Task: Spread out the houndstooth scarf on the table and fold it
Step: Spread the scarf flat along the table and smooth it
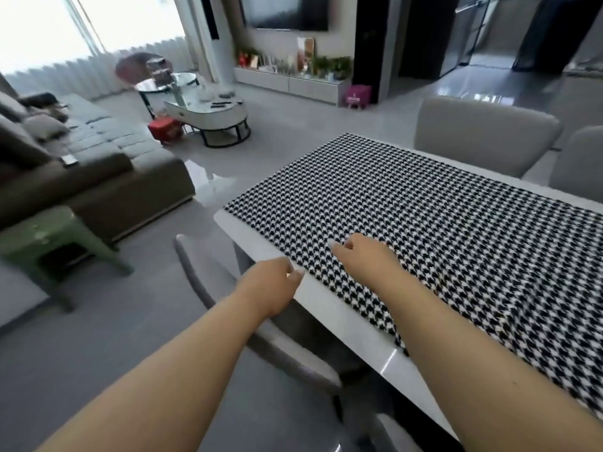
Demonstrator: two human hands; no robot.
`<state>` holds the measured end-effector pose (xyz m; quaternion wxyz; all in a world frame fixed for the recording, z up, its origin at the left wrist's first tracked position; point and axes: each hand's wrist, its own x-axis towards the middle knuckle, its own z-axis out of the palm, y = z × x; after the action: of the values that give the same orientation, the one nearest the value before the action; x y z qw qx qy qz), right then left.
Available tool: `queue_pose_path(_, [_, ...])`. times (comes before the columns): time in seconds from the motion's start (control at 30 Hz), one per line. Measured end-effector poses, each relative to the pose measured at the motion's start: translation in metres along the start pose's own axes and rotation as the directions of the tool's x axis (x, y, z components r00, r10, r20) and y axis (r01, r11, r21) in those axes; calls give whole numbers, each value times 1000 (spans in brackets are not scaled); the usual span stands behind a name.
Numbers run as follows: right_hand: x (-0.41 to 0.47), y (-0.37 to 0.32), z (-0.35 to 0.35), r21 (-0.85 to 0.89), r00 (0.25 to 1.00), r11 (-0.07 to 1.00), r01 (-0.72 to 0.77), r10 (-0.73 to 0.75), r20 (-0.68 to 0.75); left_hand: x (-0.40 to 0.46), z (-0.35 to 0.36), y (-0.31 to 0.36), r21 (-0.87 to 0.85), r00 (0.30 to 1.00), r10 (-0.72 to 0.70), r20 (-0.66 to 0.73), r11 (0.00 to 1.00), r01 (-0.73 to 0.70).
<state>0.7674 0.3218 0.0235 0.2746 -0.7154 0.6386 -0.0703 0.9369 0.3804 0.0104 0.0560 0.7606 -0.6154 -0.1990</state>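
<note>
Black-and-white houndstooth scarf point(408, 216), laid flat across the white table point(261, 246), covering most of the top from its far left end and running off the right of the view. Small check, sharp at the far end, blurred nearer the camera. Slightly rumpled along the near edge, where the cloth hangs a little over the rim. Left end lying just short of the table's end, with a narrow bare white strip beside it.

Left hand point(272, 283) reaching from below, knuckles up, fingers curled at the near edge of the cloth; grip seemingly pinching the scarf's edge by the fingertips, though cannot tell for certain. Right hand point(362, 256) resting on top of the scarf just inside the near edge, fingers curled under, thumb forward; cannot tell whether cloth is caught in that grip. Both forearms bare, stretched forward side by side.

Grey chair point(228, 288) tucked under the near edge, below the left arm. Two pale chairs point(483, 135) against the far side. Open grey floor point(293, 125) beyond the left end, sofa point(98, 164) well apart.
</note>
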Motion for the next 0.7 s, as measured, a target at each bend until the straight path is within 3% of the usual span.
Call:
queue_pose_path(0.13, [12,-62,13,30,997,998,63,-61,-43,7,-34,-51,-73,992,-25,-126,997,16])
queue_pose_path(0.33, [36,-173,52,209,986,972,107,-77,-147,23,-98,-158,-149,964,-9,-266,988,-32])
queue_pose_path(0.53, [71,-257,99,292,980,952,97,-41,-192,68,-140,-263,-170,971,-23,-239,985,-19])
queue_pose_path(0.7, [113,-299,117,242,978,969,52,-1,-206,113,-152,-307,-238,983,-25,-181,971,-19])
